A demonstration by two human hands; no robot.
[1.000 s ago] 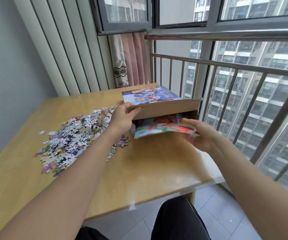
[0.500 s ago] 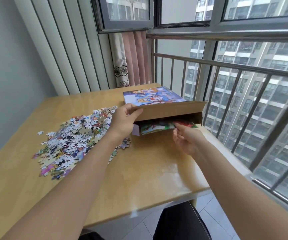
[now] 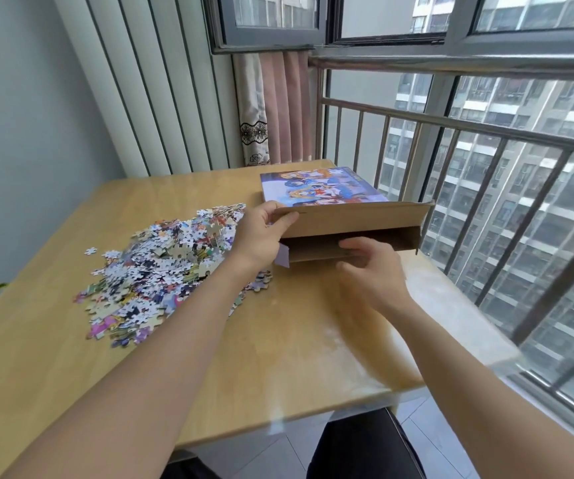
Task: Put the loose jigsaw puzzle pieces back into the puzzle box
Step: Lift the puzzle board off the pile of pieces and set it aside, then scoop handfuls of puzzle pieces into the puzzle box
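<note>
Head view: puzzle box (image 3: 323, 188) lies far right on the table (image 3: 295, 340), its end flap (image 3: 354, 219) pinched up by the left hand (image 3: 261, 233), while the right hand (image 3: 370, 267), fingers loosely bent and grasping nothing I can see, sits at the open mouth. Loose puzzle pieces (image 3: 161, 271) are heaped left of the box, none visibly inside. Risks, as I judge them: the flap dropping shut if the pinch slips, and pieces scattering off the table's near-left edge if swept carelessly toward that narrow mouth.
</note>
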